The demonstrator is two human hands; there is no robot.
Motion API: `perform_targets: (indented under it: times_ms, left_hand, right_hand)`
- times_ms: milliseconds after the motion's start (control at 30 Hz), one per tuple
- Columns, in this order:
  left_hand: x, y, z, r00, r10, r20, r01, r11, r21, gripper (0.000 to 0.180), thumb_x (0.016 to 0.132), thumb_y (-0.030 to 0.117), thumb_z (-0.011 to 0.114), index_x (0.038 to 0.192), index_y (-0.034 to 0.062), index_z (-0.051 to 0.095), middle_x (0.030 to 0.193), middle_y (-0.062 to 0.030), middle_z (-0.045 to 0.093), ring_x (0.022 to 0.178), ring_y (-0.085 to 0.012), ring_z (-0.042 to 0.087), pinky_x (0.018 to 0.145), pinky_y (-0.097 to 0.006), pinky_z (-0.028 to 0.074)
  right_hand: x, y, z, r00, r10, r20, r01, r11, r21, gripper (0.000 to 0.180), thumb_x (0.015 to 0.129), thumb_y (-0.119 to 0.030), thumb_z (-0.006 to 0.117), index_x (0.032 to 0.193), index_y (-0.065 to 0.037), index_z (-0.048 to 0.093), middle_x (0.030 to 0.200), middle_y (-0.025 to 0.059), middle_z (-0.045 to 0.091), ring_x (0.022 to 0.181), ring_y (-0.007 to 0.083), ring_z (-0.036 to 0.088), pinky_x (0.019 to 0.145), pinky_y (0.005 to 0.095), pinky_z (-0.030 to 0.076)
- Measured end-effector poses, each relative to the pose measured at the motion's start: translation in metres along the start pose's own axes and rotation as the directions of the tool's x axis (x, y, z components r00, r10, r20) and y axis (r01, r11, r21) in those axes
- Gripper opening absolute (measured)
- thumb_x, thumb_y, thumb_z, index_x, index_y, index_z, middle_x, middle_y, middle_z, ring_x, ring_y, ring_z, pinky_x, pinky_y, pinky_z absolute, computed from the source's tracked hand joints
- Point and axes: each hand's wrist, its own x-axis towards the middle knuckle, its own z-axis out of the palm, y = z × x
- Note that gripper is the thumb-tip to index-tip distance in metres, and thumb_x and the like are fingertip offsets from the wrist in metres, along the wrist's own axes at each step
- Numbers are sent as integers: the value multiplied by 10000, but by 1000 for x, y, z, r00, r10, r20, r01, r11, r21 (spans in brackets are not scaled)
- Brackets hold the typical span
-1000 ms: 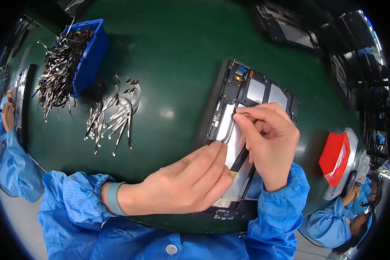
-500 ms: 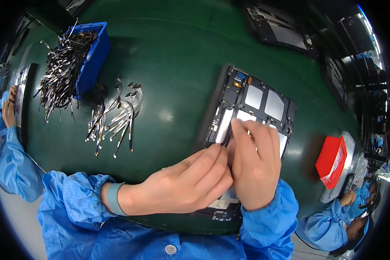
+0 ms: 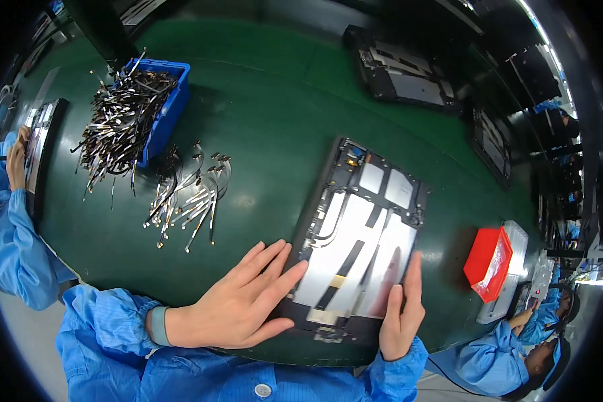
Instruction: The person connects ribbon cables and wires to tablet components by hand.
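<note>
An opened tablet [image 3: 372,234] lies on the table in front of me, its insides facing up. Silver battery plates, dark strips and a curved pale cable along its left side show. My left hand [image 3: 241,298] is spread open at the tablet's lower left edge, with a fingertip touching its rim. Along the lower right edge rests my right hand [image 3: 402,311], its fingers stretched out and nothing held in it. To the left, a loose bunch of thin flat cables [image 3: 194,197] with small connectors lies on the table.
A blue bin [image 3: 171,114] heaped with similar cables stands at the far left. More opened tablets [image 3: 412,84] lie at the back right. On the right, a red tray [image 3: 479,258] sits beside a clear container. Co-workers in blue sleeves [image 3: 23,248] work at both sides.
My hands, which were together over the tablet's middle, have parted to its left and right edges. The fingers have opened out. The whole view has shifted slightly.
</note>
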Motion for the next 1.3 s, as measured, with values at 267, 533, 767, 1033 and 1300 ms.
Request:
perform_targets:
  times_ms: [267, 533, 767, 1033, 1300]
  left_hand:
    - [-1, -17, 11, 869, 47, -492, -420, 596, -684, 713, 984, 373, 431, 1476, -35, 116, 1541, -266, 119, 1418, -392, 202, 1144, -467, 181]
    - [4, -18, 9, 927, -255, -274, 4, 739, -674, 413, 906, 96, 500, 1310, 29, 439, 1341, -149, 430, 1243, -296, 427, 1033, -396, 370]
    - [2, -24, 8, 960, -126, -249, -11, 875, -485, 248, 904, 114, 514, 1138, 40, 546, 1304, -140, 458, 1186, -328, 435, 1027, -409, 339]
    - [-2, -24, 2, 962, -133, -237, 21, 906, -423, 206, 904, 114, 523, 1100, 76, 575, 1304, -119, 458, 1172, -317, 437, 999, -405, 368]
    - [7, -22, 13, 951, -197, -238, 73, 892, -447, 202, 879, 106, 539, 1069, 73, 595, 1273, -105, 502, 1146, -309, 467, 947, -398, 413]
  right_hand:
    - [56, -44, -10, 992, 65, 107, -125, 491, 862, 671, 932, -86, 498, 1517, -92, 172, 1483, 207, 335, 1271, 215, 458, 1029, 275, 374]
    - [273, -147, 106, 991, -99, -95, 132, 495, 859, 486, 931, -127, 589, 1387, -57, 436, 1270, 99, 552, 1084, 150, 546, 924, 275, 439]
    - [364, -169, 238, 961, -113, -253, 252, 735, 630, 515, 880, -138, 588, 1367, -26, 460, 1299, 206, 557, 1203, 310, 537, 1004, 351, 399]
    - [334, -141, 95, 837, -318, -446, 471, 833, 290, 358, 831, -95, 550, 1177, -63, 638, 1069, 163, 676, 934, 250, 651, 869, 346, 490]
    - [363, 84, 8, 895, 122, -429, 21, 949, 313, 463, 930, -370, 513, 1216, -16, 598, 1243, 164, 606, 1200, 288, 533, 1025, 349, 378]
